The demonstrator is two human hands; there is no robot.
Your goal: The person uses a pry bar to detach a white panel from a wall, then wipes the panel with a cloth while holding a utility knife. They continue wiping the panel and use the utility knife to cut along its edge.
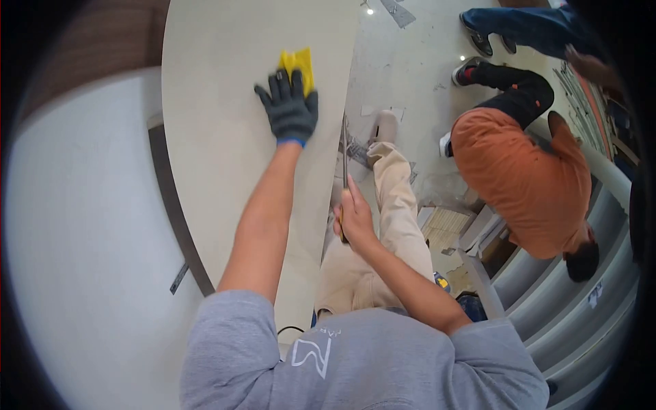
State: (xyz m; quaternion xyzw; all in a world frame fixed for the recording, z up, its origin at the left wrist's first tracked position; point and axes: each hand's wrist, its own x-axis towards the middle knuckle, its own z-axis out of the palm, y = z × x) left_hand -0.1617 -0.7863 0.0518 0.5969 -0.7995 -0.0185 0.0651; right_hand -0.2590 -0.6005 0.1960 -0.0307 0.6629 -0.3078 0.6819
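My left hand [292, 113], in a dark grey glove with a blue cuff, lies flat with spread fingers on a large cream panel [225, 150]. Its fingertips overlap a bright yellow piece of thin sheet [298, 65] on the panel. Bare and closed, my right hand [357, 213] grips the yellow-and-black handle of a file [345, 160]. The file's long, narrow metal blade points away from me along the panel's right edge.
A dark strip [179, 198] runs beside the panel's left edge, next to a white surface [82, 225]. To the right, a person in an orange top [519, 178] bends over near large grey curved pieces [574, 301]. Another person's legs [526, 31] are farther back. Scraps litter the floor.
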